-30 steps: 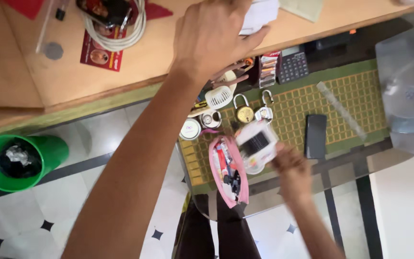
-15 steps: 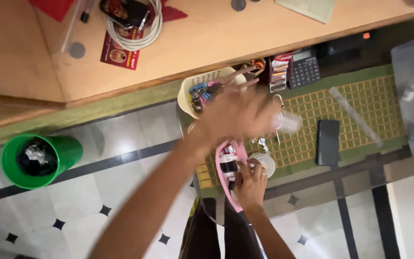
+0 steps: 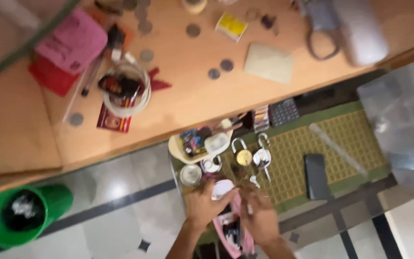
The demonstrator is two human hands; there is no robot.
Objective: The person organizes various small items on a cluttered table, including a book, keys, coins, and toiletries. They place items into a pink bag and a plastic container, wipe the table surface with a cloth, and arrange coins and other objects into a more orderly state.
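Observation:
Both my hands meet low in the middle of the view, over a pink pouch (image 3: 226, 231) at the near edge of a green woven mat (image 3: 346, 136). My left hand (image 3: 203, 207) curls around a small white object (image 3: 221, 188) just above the pouch. My right hand (image 3: 260, 221) grips the pouch's right side, and the blur hides its fingers. Two padlocks (image 3: 242, 155) and a small round tin (image 3: 190, 175) lie just beyond my hands.
A black phone (image 3: 316, 176) lies on the mat to the right, near a clear plastic box (image 3: 403, 124). A cream basket (image 3: 195, 146) and a calculator (image 3: 283, 111) sit at the desk edge. The wooden desk (image 3: 188, 96) holds a white cable coil (image 3: 125, 88), coins and papers. A green bin (image 3: 22, 216) stands on the tiled floor.
My left arm has come back from the desk, down to the pouch beside my right hand. The view has tilted toward the desk top.

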